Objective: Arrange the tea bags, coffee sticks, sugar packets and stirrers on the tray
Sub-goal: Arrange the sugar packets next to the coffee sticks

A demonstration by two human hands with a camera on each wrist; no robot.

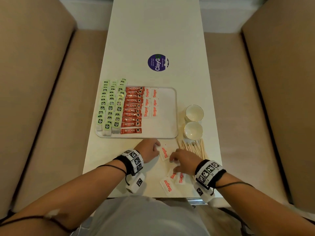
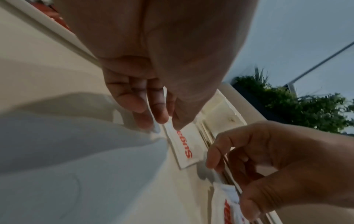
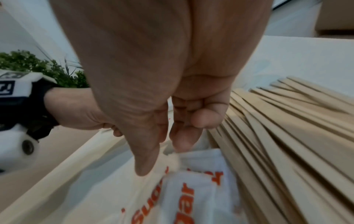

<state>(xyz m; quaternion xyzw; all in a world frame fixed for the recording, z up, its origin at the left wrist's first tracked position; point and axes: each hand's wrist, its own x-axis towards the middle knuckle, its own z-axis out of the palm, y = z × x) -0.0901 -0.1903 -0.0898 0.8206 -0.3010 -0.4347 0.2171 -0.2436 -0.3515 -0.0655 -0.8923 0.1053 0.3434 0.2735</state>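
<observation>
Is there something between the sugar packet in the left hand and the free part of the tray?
Nothing visible blocks it. The left hand pinches a sugar packet on the table just in front of the tray's low rim; the bare area right of the sugar rows lies straight ahead.

Head view looks steeply down; wrist views close, sharing sugar packets (image 2: pixel 184 145).
</observation>
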